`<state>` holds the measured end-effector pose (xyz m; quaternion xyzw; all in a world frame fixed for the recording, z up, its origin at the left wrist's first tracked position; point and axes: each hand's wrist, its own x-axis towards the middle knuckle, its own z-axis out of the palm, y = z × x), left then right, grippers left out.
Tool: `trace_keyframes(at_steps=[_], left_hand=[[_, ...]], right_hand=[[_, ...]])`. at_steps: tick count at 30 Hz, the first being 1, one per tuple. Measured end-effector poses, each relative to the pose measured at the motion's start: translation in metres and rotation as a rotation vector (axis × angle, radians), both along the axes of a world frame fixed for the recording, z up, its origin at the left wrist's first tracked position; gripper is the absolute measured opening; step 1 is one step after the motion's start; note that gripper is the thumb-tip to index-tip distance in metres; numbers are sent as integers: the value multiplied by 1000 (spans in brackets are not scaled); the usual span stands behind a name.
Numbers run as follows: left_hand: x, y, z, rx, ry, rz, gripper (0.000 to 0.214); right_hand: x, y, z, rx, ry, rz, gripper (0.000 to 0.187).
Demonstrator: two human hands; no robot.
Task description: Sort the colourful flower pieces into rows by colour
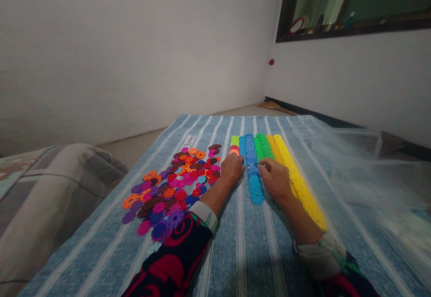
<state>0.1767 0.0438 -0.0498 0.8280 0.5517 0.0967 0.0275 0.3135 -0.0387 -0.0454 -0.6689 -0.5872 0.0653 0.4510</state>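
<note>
My left hand rests beside a short row of lime and red discs, its fingers bent and pressed together near the blue row. Across from it, my right hand has thumb and forefinger pinched at the right side of that overlapping row of blue flower-shaped discs. Anything in either set of fingertips is too small to name. Lighter blue discs form the row's near end. Green discs and a long yellow row lie further right, partly behind my right hand and forearm.
A loose pile of purple, orange, pink, red and brown discs spreads left on the striped cloth. Clear plastic containers stand at the right edge. A covered piece of furniture is at far left, with walls beyond.
</note>
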Motion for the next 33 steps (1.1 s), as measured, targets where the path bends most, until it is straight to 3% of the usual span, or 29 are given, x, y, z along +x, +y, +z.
trace_keyframes(at_steps=[26,33], left_hand=[[5,3,9,-83,-37,101,22],[2,0,4,-29,-87,75,18]], right_hand=[[-2,0,-1,-43,-2,3,25],[0,0,0,-52,-20,1,25]])
